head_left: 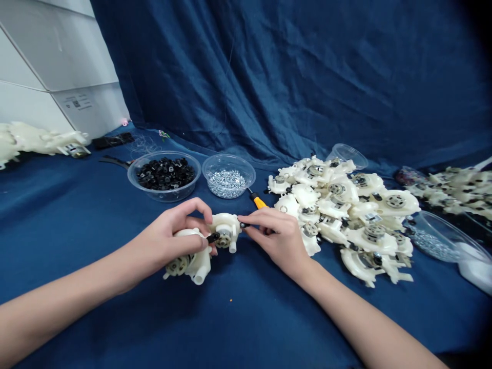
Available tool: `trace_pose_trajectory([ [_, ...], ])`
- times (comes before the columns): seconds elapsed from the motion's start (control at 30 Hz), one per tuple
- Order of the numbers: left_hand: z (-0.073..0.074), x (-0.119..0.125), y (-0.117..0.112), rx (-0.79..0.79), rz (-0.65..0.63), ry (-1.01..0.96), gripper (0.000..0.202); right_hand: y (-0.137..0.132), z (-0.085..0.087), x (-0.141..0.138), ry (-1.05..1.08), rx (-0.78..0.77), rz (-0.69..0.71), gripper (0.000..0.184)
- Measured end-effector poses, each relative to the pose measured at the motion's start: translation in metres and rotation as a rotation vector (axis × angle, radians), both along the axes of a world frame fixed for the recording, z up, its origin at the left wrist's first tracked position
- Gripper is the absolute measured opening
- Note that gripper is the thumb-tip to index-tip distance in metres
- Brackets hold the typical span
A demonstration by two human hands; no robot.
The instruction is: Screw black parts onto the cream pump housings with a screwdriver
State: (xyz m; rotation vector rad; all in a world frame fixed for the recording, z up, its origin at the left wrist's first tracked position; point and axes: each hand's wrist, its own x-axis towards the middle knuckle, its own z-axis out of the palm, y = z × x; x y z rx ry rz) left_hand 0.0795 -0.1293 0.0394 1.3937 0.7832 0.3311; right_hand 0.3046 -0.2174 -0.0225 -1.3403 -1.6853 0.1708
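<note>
Clasping the body of a likely light, stiff plastic housing [226, 225], the left hand [169, 242] steadies it while the right hand [277, 237] pinches a black part [244, 225]

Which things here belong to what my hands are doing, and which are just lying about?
In the job: left hand, white housing, right hand, small black part; likely bowl of black parts, bowl of screws, screwdriver.
Lying about: pile of housings, empty cup, white pieces far left.
</note>
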Motion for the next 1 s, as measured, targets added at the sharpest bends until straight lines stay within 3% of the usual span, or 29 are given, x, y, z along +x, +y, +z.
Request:
trace_pose_trajectory([
  [0.53, -0.002, 0.000, 0.002, 0.007, -0.025, 0.021, 0.026, 0.001, 0.000, 0.000, 0.065, -0.044, 0.016, 0.027],
  [1.0, -0.001, 0.001, 0.000, 0.000, -0.004, 0.016, 0.026, 0.009, -0.013, 0.000, 0.316, -0.324, 0.033, 0.023],
])
